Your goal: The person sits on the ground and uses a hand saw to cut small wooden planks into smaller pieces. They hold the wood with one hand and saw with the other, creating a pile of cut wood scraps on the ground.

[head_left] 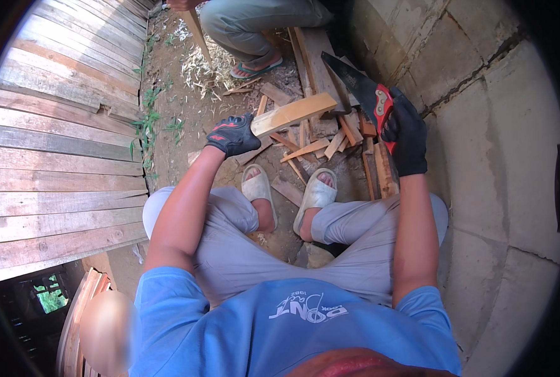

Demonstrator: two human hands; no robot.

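In the head view, I have black gloves with red bits on both hands. My left hand (234, 135) is closed around the left end of a pale flat stick of wood (293, 115). The stick goes out from my fist to the right, and a bit up, so most of it is past my fingers. My right hand (409, 133) is wrapped around the red and black handle of a saw (353, 83). The dark blade goes up and to the left from that hand, away from me. The free end of the stick is near the blade, in between my two hands.

Under the stick lie lots of small wood bits (310, 149) on the dirt. They are in front of my pale slippers (318, 192). A long thick board (317, 66) lies behind them. At the top, another person's leg (242, 25) is bent, and there are curly wood shavings (207, 72) beside that foot. A wall of big gray blocks (487, 151) is on my right side
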